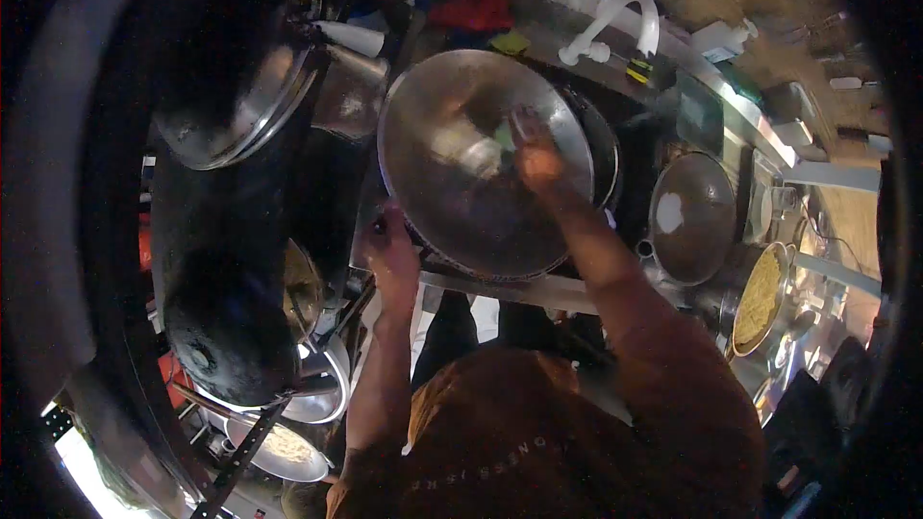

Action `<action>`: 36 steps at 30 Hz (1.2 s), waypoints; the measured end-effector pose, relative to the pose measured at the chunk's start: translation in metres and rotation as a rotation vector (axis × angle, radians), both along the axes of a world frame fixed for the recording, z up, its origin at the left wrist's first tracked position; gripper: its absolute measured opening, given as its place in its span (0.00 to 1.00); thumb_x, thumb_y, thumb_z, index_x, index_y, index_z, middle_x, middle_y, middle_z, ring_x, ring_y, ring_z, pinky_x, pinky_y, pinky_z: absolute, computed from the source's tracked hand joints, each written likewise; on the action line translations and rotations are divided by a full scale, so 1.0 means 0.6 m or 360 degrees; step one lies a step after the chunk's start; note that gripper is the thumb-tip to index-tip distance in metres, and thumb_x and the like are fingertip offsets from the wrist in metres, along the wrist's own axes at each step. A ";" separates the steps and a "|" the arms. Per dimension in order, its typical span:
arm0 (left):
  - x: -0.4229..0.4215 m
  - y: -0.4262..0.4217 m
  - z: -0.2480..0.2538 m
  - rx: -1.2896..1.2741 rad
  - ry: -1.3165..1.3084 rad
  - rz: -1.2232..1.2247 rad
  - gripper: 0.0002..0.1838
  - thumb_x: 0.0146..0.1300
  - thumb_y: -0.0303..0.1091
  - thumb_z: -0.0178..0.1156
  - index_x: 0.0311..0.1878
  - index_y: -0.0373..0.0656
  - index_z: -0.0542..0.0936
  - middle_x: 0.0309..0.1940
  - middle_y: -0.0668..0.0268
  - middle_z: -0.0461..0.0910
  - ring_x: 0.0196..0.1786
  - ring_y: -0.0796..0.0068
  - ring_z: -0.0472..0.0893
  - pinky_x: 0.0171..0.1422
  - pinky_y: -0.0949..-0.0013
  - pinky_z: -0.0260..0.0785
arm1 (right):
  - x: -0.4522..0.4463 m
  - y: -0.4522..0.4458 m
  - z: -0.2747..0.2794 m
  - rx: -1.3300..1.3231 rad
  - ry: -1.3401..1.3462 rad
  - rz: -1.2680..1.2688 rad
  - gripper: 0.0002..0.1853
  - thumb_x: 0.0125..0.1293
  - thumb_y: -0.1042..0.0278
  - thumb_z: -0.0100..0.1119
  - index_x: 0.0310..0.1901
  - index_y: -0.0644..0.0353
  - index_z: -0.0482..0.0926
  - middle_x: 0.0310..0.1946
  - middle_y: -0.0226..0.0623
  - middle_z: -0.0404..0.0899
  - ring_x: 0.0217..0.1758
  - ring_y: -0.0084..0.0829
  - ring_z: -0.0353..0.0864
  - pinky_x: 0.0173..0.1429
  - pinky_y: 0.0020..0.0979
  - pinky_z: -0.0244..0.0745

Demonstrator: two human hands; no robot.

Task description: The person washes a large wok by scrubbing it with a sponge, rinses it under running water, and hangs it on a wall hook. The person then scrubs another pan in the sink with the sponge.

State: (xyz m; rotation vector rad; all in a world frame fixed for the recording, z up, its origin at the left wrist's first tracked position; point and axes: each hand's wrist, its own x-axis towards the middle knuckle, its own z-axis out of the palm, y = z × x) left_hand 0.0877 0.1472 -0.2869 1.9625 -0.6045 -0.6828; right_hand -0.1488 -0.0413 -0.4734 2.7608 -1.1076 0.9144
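Note:
A large metal wok (461, 221) lies in front of me, its open side facing up. My left hand (389, 242) is closed at its lower left rim, apparently gripping the edge. Inside the bowl, near its right side, my right hand (540, 165) is blurred by motion. Its fingers are closed on something partly hidden, with a small green patch (505, 137) beside them; the kind is unclear. Bright reflections show on the inner wall of the wok.
A white faucet (646, 24) rises behind the wok. Right of it sit a second pan (694, 235) and a bowl of yellowish food (760, 300). A red cloth (471, 6) lies at the back. Lower left, another bowl (281, 450) holds pale food.

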 end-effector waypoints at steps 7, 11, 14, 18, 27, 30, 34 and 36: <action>0.007 -0.007 -0.022 0.0024 -0.0038 -0.0112 0.30 0.71 0.54 0.51 0.47 0.29 0.81 0.42 0.44 0.82 0.46 0.47 0.80 0.52 0.55 0.68 | -0.023 0.240 0.027 0.1054 0.0518 -0.0255 0.27 0.58 0.71 0.56 0.62 0.59 0.72 0.62 0.50 0.71 0.65 0.46 0.71 0.70 0.46 0.62; 0.012 -0.001 -0.024 0.0135 0.0172 -0.0144 0.34 0.70 0.58 0.49 0.50 0.29 0.80 0.45 0.41 0.82 0.51 0.44 0.80 0.55 0.53 0.67 | 0.117 0.203 0.018 0.0861 0.0278 -0.0241 0.22 0.60 0.67 0.57 0.57 0.58 0.77 0.52 0.52 0.79 0.56 0.49 0.78 0.62 0.46 0.70; 0.014 0.002 -0.044 0.0195 0.0181 -0.0032 0.34 0.70 0.58 0.50 0.50 0.28 0.79 0.44 0.42 0.82 0.52 0.46 0.80 0.56 0.54 0.66 | 0.151 0.063 0.013 0.1192 -0.1418 0.0369 0.19 0.63 0.67 0.55 0.56 0.60 0.77 0.47 0.51 0.81 0.51 0.46 0.80 0.56 0.44 0.72; 0.016 -0.005 -0.020 0.0116 0.0380 0.0008 0.20 0.72 0.45 0.53 0.49 0.34 0.79 0.49 0.61 0.80 0.48 0.66 0.75 0.57 0.63 0.67 | 0.037 0.023 -0.002 0.1479 -0.1032 -0.0368 0.15 0.62 0.64 0.58 0.49 0.58 0.81 0.44 0.45 0.82 0.48 0.40 0.81 0.54 0.41 0.74; -0.002 -0.005 0.013 0.0152 0.0229 -0.0029 0.31 0.70 0.55 0.51 0.44 0.28 0.80 0.41 0.45 0.82 0.44 0.55 0.81 0.51 0.58 0.68 | 0.065 0.111 -0.017 0.0989 -0.0124 -0.0430 0.14 0.52 0.68 0.65 0.41 0.60 0.82 0.35 0.47 0.82 0.43 0.50 0.81 0.51 0.48 0.74; 0.009 -0.008 0.004 0.0133 0.0240 0.0029 0.30 0.70 0.54 0.52 0.44 0.28 0.80 0.41 0.45 0.82 0.43 0.55 0.80 0.50 0.58 0.68 | -0.002 0.089 -0.063 0.1084 -0.0068 -0.0535 0.13 0.53 0.73 0.61 0.42 0.63 0.80 0.38 0.51 0.81 0.46 0.53 0.79 0.53 0.47 0.73; 0.019 -0.008 -0.103 -0.0243 0.0374 0.0061 0.30 0.69 0.54 0.53 0.46 0.29 0.79 0.40 0.48 0.82 0.41 0.58 0.80 0.49 0.59 0.68 | 0.073 0.186 0.037 0.0816 0.0307 -0.0336 0.14 0.55 0.72 0.59 0.44 0.63 0.80 0.42 0.53 0.79 0.49 0.50 0.78 0.54 0.47 0.72; 0.011 0.012 -0.094 -0.0189 0.0479 0.0055 0.30 0.69 0.54 0.53 0.47 0.29 0.79 0.41 0.50 0.81 0.41 0.61 0.79 0.49 0.60 0.68 | 0.122 0.182 0.044 0.0895 0.0128 -0.0193 0.12 0.62 0.72 0.51 0.46 0.61 0.79 0.43 0.51 0.79 0.50 0.48 0.78 0.59 0.46 0.70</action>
